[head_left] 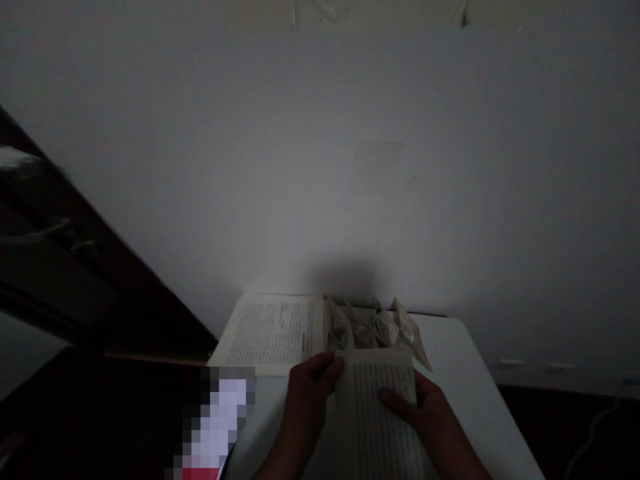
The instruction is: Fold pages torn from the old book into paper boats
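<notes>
Between my hands is a printed sheet of paper [375, 427], held up over the white table. My left hand [313, 390] is closed on its upper left corner, thumb and fingers pinching the edge. At the right side, my right hand [425, 407] grips the same sheet, with its thumb across the front and its fingers behind. Just beyond the sheet stand several folded paper boats [385, 327] made of printed pages, side by side in a row. To their left lies a flat stack of printed pages [277, 333].
The white table [465, 373] stands against a grey wall [280, 167]. A pixelated patch [220, 420] covers something at the table's left edge. Dark wooden furniture or a door frame [115, 247] leans into view at the left. A pale cable [593, 427] hangs at the right.
</notes>
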Motion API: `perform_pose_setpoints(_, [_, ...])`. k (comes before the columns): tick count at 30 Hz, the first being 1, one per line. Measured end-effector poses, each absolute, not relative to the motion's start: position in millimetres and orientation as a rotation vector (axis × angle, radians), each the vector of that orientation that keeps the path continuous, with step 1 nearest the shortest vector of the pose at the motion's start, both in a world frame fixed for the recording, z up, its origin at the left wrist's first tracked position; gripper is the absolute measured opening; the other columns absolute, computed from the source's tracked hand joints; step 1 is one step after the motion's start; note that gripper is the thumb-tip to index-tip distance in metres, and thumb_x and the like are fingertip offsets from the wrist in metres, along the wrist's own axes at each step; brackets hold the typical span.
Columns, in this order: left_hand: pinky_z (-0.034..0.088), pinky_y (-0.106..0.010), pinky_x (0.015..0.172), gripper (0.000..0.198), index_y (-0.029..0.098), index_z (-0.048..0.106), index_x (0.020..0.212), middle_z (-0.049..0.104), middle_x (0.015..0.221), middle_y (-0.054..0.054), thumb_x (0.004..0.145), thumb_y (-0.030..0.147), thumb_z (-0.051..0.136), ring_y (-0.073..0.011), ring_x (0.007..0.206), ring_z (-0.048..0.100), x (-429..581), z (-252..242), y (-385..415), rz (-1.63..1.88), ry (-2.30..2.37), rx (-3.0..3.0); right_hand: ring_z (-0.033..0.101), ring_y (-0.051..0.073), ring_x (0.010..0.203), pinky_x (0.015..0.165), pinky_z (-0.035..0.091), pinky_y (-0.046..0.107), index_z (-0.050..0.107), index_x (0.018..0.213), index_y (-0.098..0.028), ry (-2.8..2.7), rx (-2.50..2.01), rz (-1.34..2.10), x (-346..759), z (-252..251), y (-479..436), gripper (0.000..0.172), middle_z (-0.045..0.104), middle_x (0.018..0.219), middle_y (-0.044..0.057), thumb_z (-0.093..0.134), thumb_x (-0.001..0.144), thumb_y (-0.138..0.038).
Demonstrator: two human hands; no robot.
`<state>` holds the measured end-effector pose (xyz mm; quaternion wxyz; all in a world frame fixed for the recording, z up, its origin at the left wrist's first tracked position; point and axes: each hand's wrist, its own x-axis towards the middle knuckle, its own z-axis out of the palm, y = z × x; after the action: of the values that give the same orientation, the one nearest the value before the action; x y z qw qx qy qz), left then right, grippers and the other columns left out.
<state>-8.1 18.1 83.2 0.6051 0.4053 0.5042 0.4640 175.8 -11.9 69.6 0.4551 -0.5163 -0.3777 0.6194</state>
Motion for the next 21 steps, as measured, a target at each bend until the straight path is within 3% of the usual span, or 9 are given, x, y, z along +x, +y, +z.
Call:
perform_pose_setpoints(10, [0.046, -0.026, 0.062, 0.032, 0.011, 0.071, 0.084, 0.065, 0.069, -0.005, 0.068, 0.039, 0.068, -0.0175, 0.067, 0.058, -6, 69, 21, 1.092, 1.148, 0.896, 0.067, 0.026, 0.079, 0.072, 0.051, 0.036, 0.065, 0.090, -0.016, -0.917, -1.342, 1.488, 173, 67, -13, 0.039, 0.072, 0.084, 0.007, 0.074, 0.062, -0.040])
perform_pose_setpoints(21, [0.037, -0.022, 0.054, 0.022, 0.012, 0.065, 0.062, 0.052, 0.057, 0.002, 0.066, 0.033, 0.068, -0.0113, 0.057, 0.047, 0, 83, 15, 1.153, 1.160, 0.892, 0.067, 0.027, 0.078, 0.070, 0.052, 0.036, 0.064, 0.091, -0.015, -0.876, -1.311, 1.524, 173, 60, -13, 0.038, 0.072, 0.084, 0.007, 0.074, 0.063, -0.039])
